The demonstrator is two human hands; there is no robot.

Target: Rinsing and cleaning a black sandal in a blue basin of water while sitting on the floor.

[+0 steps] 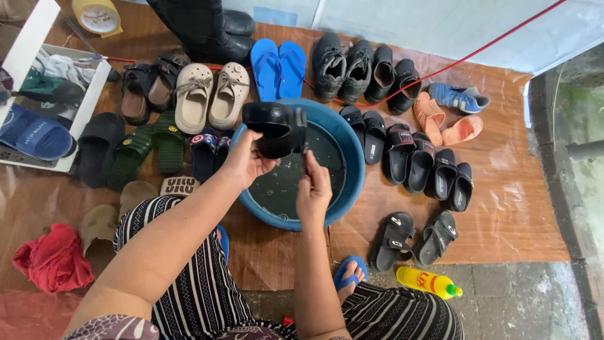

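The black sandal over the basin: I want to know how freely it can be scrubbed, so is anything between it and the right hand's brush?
Nothing visible. The left hand holds the black sandal above the blue basin; the right hand holds the brush right against it.

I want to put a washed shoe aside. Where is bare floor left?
Bare brown mat lies right of the black strap sandals, and grey concrete beyond the yellow bottle. Around the blue basin, the far side is packed with footwear.
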